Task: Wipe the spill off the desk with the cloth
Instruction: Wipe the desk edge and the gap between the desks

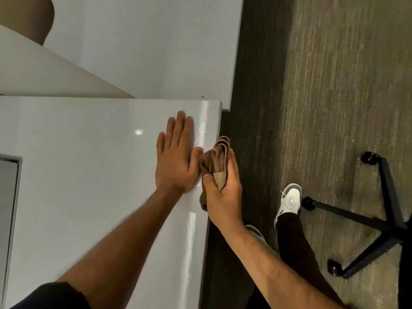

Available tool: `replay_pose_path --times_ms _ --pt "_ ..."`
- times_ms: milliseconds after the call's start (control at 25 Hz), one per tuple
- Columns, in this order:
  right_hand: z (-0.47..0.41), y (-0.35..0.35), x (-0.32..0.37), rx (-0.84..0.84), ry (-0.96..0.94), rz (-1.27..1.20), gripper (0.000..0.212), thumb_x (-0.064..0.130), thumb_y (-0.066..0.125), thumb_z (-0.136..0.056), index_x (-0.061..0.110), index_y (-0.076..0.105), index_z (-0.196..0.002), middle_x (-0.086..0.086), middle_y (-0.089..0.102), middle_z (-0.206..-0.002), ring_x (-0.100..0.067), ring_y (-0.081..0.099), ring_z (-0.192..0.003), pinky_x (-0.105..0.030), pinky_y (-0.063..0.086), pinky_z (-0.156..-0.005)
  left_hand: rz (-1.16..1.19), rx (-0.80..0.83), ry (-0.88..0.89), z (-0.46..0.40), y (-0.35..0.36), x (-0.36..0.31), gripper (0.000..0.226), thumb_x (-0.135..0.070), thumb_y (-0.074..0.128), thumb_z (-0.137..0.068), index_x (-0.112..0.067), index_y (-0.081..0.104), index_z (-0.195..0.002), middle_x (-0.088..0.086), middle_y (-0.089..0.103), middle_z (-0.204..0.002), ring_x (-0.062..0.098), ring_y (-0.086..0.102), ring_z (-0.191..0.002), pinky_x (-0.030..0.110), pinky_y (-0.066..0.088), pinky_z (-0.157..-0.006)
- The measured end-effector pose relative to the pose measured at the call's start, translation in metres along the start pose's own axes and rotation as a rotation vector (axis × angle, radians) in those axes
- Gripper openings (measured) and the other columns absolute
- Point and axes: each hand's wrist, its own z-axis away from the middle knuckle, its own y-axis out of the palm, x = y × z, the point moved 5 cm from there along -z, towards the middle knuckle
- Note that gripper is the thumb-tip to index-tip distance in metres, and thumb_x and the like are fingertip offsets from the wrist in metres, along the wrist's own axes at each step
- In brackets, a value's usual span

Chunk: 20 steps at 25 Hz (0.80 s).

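My left hand [175,157] lies flat on the glossy white desk [89,175], fingers straight, close to the desk's right edge. Just past that edge my right hand [223,195] grips a bunched brown cloth [217,156], thumb pressed over its folds. The cloth touches the thumb side of my left hand at the desk's rim. A small bright spot [138,132] shows on the desk left of my fingers; I cannot tell whether it is liquid or a light reflection.
A second white panel [145,52] stands behind the desk. A grey framed opening [11,197] sits at the desk's left. On the carpet to the right are my white shoe [289,201] and a black wheeled chair base [379,219].
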Motion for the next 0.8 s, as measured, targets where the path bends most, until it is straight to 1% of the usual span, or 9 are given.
replay_pose_path --times_ms 80,160,240,360,440,560,600,720,800 --pt "-0.02 0.001 0.01 0.001 -0.013 0.007 0.071 0.018 0.065 -0.098 0.041 0.03 -0.155 0.016 0.038 -0.161 0.001 0.039 -0.144 -0.003 0.035 -0.105 0.013 0.015 -0.011 -0.001 0.0 0.001 0.071 -0.056 0.014 -0.106 -0.021 0.012 -0.169 0.0 0.003 -0.177 0.02 -0.004 -0.164 0.046 -0.001 -0.132" --pt "-0.039 0.002 0.019 -0.006 -0.016 0.014 0.07 0.017 0.065 -0.098 0.035 0.032 -0.157 0.013 0.039 -0.161 -0.001 0.039 -0.144 0.0 0.035 -0.101 -0.001 0.028 -0.023 -0.001 0.0 0.001 0.071 -0.055 0.017 -0.107 -0.021 0.012 -0.169 0.0 0.002 -0.178 0.019 -0.005 -0.164 0.043 -0.003 -0.132" --pt "-0.058 0.002 0.029 -0.017 -0.028 0.021 0.071 0.016 0.066 -0.097 0.031 0.033 -0.158 0.01 0.041 -0.16 -0.002 0.041 -0.142 0.002 0.035 -0.097 -0.014 0.039 -0.033 -0.001 0.001 0.001 0.07 -0.052 0.022 -0.106 -0.022 0.012 -0.169 -0.001 0.0 -0.177 0.019 -0.006 -0.163 0.043 -0.003 -0.132" --pt "-0.083 0.003 0.041 -0.027 -0.029 0.028 0.069 0.017 0.067 -0.097 0.028 0.035 -0.157 0.008 0.045 -0.158 -0.002 0.046 -0.138 0.003 0.036 -0.094 -0.011 0.048 -0.034 -0.003 0.001 0.002 0.071 -0.058 0.018 -0.106 -0.026 0.008 -0.169 -0.003 -0.001 -0.177 0.02 -0.005 -0.164 0.046 -0.002 -0.132" --pt "-0.093 0.004 0.045 -0.03 -0.032 0.042 0.069 0.018 0.068 -0.096 0.027 0.036 -0.157 0.008 0.047 -0.156 0.008 0.048 -0.13 0.004 0.037 -0.091 -0.007 0.05 -0.031 -0.004 0.003 0.004 0.071 -0.06 0.015 -0.106 -0.028 0.005 -0.169 -0.004 -0.003 -0.177 0.019 -0.006 -0.164 0.043 -0.005 -0.131" --pt "-0.1 0.004 0.049 -0.029 -0.049 0.056 0.068 0.018 0.069 -0.095 0.024 0.038 -0.156 0.007 0.05 -0.153 0.024 0.047 -0.119 0.004 0.039 -0.088 -0.025 0.039 -0.029 -0.007 0.003 0.005 0.071 -0.058 0.02 -0.106 -0.026 0.007 -0.169 -0.004 -0.004 -0.177 0.019 -0.006 -0.164 0.039 -0.01 -0.131" --pt "-0.101 0.004 0.05 -0.026 -0.053 0.058 0.068 0.018 0.069 -0.095 0.024 0.038 -0.156 0.006 0.051 -0.152 0.023 0.048 -0.118 0.003 0.039 -0.087 -0.031 0.035 -0.03 -0.009 0.004 0.005 0.072 -0.057 0.022 -0.106 -0.025 0.008 -0.169 -0.004 -0.003 -0.177 0.019 -0.006 -0.164 0.038 -0.011 -0.131" --pt "-0.099 0.003 0.053 -0.032 -0.08 0.068 0.068 0.017 0.068 -0.095 0.024 0.038 -0.155 0.004 0.05 -0.152 0.006 0.051 -0.125 0.002 0.04 -0.088 -0.028 0.035 -0.035 -0.009 0.003 0.004 0.071 -0.055 0.023 -0.106 -0.024 0.009 -0.169 -0.003 -0.003 -0.177 0.018 -0.008 -0.163 0.037 -0.012 -0.13" --pt "-0.094 0.005 0.055 -0.045 -0.123 0.08 0.067 0.017 0.068 -0.095 0.024 0.039 -0.155 0.003 0.048 -0.154 -0.001 0.049 -0.132 0.002 0.039 -0.092 -0.017 0.035 -0.037 -0.01 0.001 0.004 0.071 -0.055 0.023 -0.106 -0.025 0.009 -0.169 -0.002 -0.002 -0.177 0.017 -0.008 -0.163 0.039 -0.01 -0.13"
